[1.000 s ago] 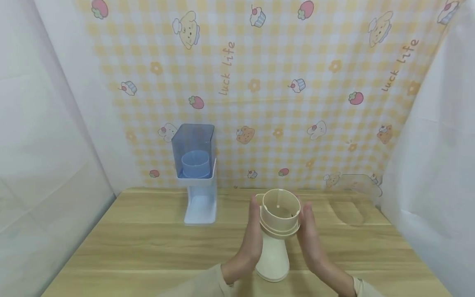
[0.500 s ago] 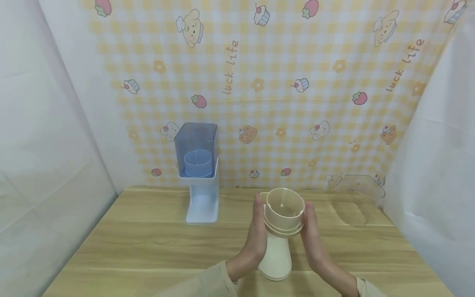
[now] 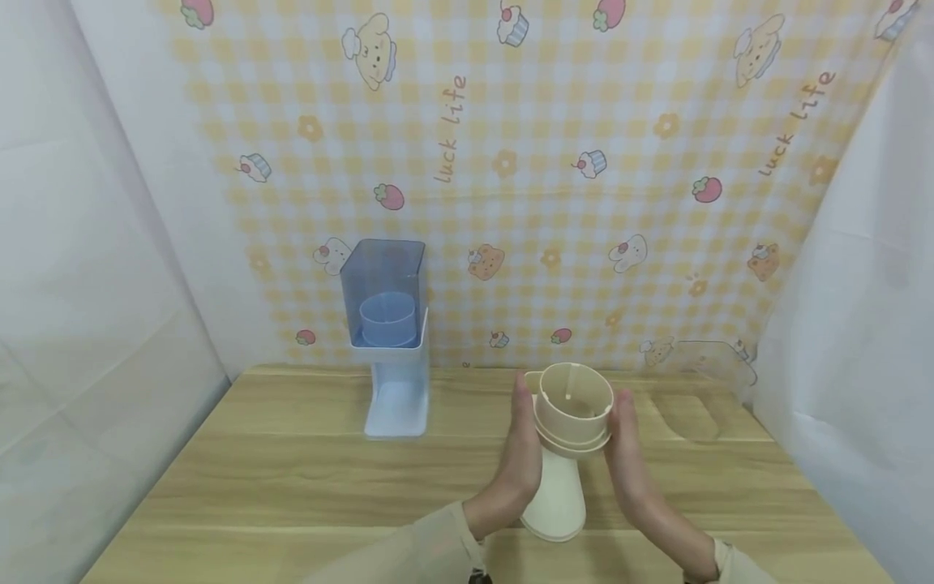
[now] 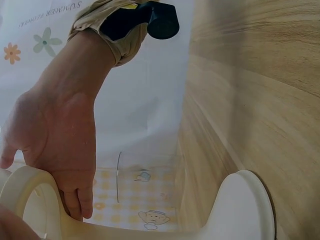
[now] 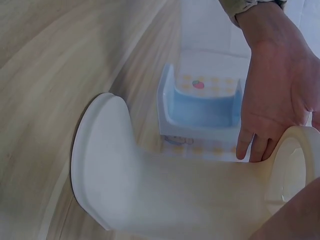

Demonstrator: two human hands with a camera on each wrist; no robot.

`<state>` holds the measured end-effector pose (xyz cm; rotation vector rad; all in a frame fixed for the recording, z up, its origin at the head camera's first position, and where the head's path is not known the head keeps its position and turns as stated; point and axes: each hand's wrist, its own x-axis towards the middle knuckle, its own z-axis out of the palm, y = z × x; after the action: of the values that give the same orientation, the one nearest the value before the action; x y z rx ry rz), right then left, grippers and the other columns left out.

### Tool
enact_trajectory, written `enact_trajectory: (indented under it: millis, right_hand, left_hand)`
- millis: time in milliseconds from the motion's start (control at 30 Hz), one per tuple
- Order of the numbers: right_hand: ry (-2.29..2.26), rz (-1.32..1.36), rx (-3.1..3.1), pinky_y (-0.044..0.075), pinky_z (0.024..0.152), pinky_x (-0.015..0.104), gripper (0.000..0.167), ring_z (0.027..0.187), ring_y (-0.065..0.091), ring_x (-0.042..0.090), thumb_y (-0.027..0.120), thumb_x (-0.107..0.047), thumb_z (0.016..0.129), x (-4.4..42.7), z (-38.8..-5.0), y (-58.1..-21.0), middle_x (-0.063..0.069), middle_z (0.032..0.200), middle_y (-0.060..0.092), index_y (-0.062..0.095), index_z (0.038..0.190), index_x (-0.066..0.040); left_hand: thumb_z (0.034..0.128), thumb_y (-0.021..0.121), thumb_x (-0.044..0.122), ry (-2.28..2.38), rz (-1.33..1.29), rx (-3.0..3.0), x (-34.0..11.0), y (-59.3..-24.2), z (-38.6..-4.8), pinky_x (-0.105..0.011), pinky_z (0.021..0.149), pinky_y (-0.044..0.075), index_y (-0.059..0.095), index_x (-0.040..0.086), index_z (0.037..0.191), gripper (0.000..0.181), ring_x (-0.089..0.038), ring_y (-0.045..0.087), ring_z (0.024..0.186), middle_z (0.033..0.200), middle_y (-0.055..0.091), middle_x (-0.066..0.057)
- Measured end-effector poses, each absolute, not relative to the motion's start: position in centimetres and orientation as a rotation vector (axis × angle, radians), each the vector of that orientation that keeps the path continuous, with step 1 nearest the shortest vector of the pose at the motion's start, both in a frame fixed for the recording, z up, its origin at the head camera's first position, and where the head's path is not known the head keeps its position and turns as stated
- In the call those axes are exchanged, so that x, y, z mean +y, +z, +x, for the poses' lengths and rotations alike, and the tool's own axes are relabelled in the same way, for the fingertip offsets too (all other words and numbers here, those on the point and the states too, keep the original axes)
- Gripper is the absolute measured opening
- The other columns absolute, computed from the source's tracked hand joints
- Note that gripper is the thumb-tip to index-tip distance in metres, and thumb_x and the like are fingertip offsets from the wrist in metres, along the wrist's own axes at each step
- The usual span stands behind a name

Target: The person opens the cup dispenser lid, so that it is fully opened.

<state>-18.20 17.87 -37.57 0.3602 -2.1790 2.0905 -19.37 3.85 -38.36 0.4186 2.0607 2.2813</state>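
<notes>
A cream plastic stand [image 3: 553, 507] with a rounded foot rises to a round collar [image 3: 572, 426] at its top. My left hand [image 3: 521, 458] presses its straight fingers against the collar's left side. Against the right side lies my right hand [image 3: 633, 462], also with straight fingers. The left wrist view shows the right palm [image 4: 67, 130] facing the collar, thumb spread apart. In the right wrist view the left palm [image 5: 280, 85] lies along the opposite side. The stand's foot [image 5: 100, 165] meets the wooden surface.
A pale blue dispenser [image 3: 397, 405] with a see-through blue-grey box [image 3: 383, 284] stands at the back left. A clear plastic container [image 3: 689, 414] lies at the back right. Patterned cloth [image 3: 503, 203] hangs behind the wooden table [image 3: 292, 487], with white sheets at both sides.
The cream stand, with both hands against its collar, has shifted to the right and slightly away from me. The hands keep the same pose.
</notes>
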Motion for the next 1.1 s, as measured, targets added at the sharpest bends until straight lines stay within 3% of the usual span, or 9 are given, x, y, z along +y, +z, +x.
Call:
enact_trajectory:
  millis: [267,367,533,667,767,833,967,1000,1100]
  right_hand:
    - [2.101,0.306,-2.158,-0.011,0.120,0.061,0.081,0.153,-0.014,0.037,0.001,-0.057,0.103,19.7,-19.3,-37.2,0.019,0.166,-0.007,0.004,0.157,0.003]
    - [2.088,0.276,-2.164,-0.009,0.121,0.062,0.083,0.154,-0.007,0.038,0.000,-0.059,0.102,20.6,-20.1,-37.0,0.020,0.165,0.007,0.015,0.155,0.003]
    - [2.074,0.249,-2.178,-0.010,0.122,0.060,0.084,0.155,-0.007,0.034,0.000,-0.061,0.102,22.1,-21.6,-36.9,0.015,0.165,0.009,0.020,0.155,0.001]
    - [2.047,0.240,-2.206,-0.012,0.121,0.058,0.085,0.154,-0.012,0.032,-0.001,-0.062,0.101,23.3,-23.0,-37.1,0.015,0.164,0.006,0.017,0.156,0.001]
    - [2.044,0.228,-2.203,-0.009,0.123,0.056,0.085,0.155,-0.004,0.033,0.000,-0.063,0.101,24.4,-24.5,-37.1,0.012,0.153,0.024,0.022,0.153,0.001]
    - [2.050,0.231,-2.196,-0.006,0.124,0.054,0.085,0.153,0.007,0.030,0.002,-0.065,0.101,25.0,-25.4,-37.0,0.005,0.141,0.037,0.030,0.149,0.000]
    - [2.035,0.252,-2.193,0.003,0.125,0.054,0.085,0.138,0.034,0.019,0.003,-0.067,0.099,25.7,-27.0,-37.1,-0.009,0.117,0.052,0.043,0.137,-0.003]
    - [2.025,0.255,-2.197,0.003,0.124,0.054,0.085,0.134,0.036,0.016,0.002,-0.068,0.099,25.8,-27.2,-37.2,-0.010,0.114,0.054,0.044,0.135,-0.004]
    - [2.007,0.255,-2.198,0.002,0.124,0.056,0.084,0.135,0.035,0.017,0.000,-0.066,0.099,26.2,-28.0,-37.2,-0.011,0.110,0.054,0.045,0.134,-0.005]
  left_hand:
    - [0.1031,-0.003,0.057,2.233,0.425,2.093,5.8,-38.2,-20.5,-0.064,0.120,-0.009,-0.016,0.019,0.159,0.069,-0.030,-0.010,0.155,0.168,-0.013,-0.007]
    - [0.1026,-0.001,0.059,2.205,0.429,2.127,6.7,-38.1,-21.3,-0.064,0.121,-0.006,-0.014,0.017,0.159,0.072,-0.031,-0.009,0.155,0.168,-0.012,-0.008]
    - [0.1023,0.000,0.061,2.206,0.510,2.132,8.2,-38.2,-23.2,-0.061,0.122,-0.003,-0.011,0.013,0.160,0.075,-0.030,-0.010,0.155,0.168,-0.012,-0.009]
    - [0.1032,0.000,0.058,2.222,0.606,2.138,9.3,-38.2,-24.9,-0.061,0.123,0.008,0.005,0.016,0.159,0.070,-0.030,0.007,0.154,0.165,0.009,-0.009]
    - [0.1018,0.000,0.062,2.205,0.623,2.157,10.2,-38.1,-26.3,-0.059,0.123,0.008,0.003,0.019,0.160,0.072,-0.029,0.007,0.154,0.165,0.007,-0.007]
    - [0.1008,0.000,0.064,2.192,0.604,2.176,10.8,-38.0,-27.0,-0.057,0.124,0.003,-0.005,0.020,0.160,0.074,-0.026,-0.002,0.155,0.168,-0.002,-0.003]
    - [0.1034,0.002,0.058,2.204,0.615,2.247,11.7,-38.2,-28.6,-0.051,0.120,0.022,0.027,0.017,0.149,0.066,-0.023,0.026,0.143,0.147,0.033,-0.005]
    - [0.1036,0.002,0.057,2.198,0.615,2.258,11.8,-38.2,-28.9,-0.048,0.116,0.027,0.033,0.018,0.142,0.062,-0.021,0.032,0.136,0.136,0.039,-0.005]
    - [0.1030,0.004,0.060,2.167,0.590,2.282,12.2,-38.1,-29.8,-0.049,0.112,0.032,0.036,0.017,0.139,0.064,-0.023,0.037,0.131,0.133,0.043,-0.007]
